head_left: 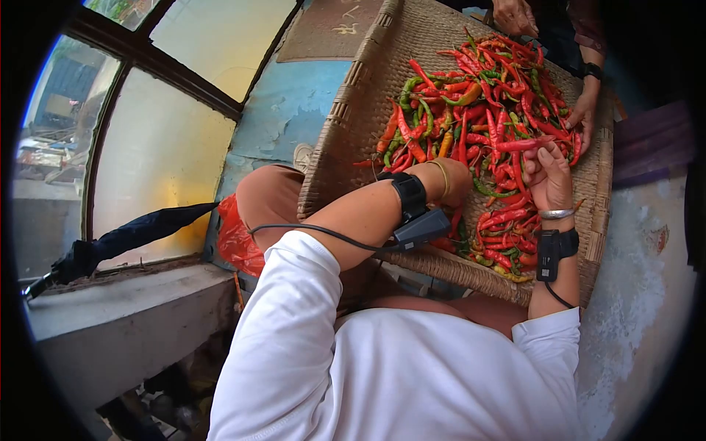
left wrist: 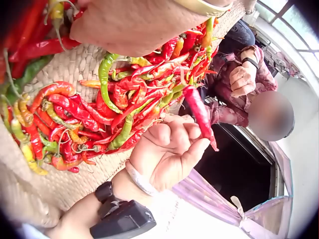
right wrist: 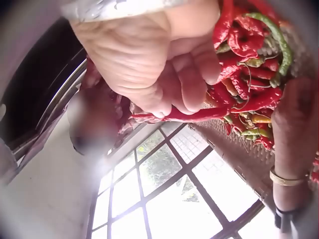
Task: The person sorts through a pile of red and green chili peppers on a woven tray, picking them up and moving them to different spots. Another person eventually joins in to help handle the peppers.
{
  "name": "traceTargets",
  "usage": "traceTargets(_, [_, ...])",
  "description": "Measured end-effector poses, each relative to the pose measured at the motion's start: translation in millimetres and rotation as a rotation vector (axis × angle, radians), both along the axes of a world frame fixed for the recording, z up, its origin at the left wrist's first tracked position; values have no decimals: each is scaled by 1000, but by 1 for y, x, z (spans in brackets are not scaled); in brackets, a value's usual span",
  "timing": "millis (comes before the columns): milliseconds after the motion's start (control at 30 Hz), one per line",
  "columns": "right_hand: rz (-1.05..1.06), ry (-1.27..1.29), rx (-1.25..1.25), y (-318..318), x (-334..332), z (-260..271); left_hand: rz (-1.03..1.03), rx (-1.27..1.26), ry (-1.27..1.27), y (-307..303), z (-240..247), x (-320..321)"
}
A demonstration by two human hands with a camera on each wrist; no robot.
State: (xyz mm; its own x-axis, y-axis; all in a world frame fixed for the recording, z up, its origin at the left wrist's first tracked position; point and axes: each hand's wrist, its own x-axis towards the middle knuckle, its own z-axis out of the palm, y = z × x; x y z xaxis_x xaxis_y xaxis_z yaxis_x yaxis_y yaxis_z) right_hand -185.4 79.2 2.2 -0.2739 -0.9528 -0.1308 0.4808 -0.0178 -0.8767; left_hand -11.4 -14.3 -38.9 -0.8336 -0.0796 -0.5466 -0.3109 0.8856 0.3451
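Observation:
My right hand [head_left: 550, 176] pinches a long red chili pepper [head_left: 523, 143] between thumb and fingers, above the heap. In the right wrist view this chili pepper [right wrist: 197, 115] points out past the fingertips. My left hand [head_left: 454, 182] is low over the near part of the chili heap [head_left: 471, 110], its back toward the head camera. Its fingers are hidden, and I cannot tell whether it holds anything. Large red chilies [left wrist: 32, 50] show close beside it in the left wrist view. The heap, mostly red with some green and orange chilies, lies in a woven basket [head_left: 340, 125].
Across the basket another person's hand [head_left: 583, 121] touches the heap's edge, and their other hand [head_left: 515, 16] is above the far rim. At left are a folded umbrella [head_left: 132, 234], a red plastic bag [head_left: 239, 239] and a window [head_left: 158, 158].

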Motion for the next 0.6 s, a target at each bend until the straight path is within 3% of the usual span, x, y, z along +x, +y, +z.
traceTargets(100, [-243,-40,157,-3,-15,-15,2,0,2,3,6,-3])
traceTargets(367, [1,494,317,-7,6,-34,143,97,-64,1,5,-4])
traceTargets(500, [158,810,367,-13,16,-41,149,117,85,0,0,1])
traceTargets(600, [186,866,402,-14,22,-38,136,142,154,-1,-19,-7])
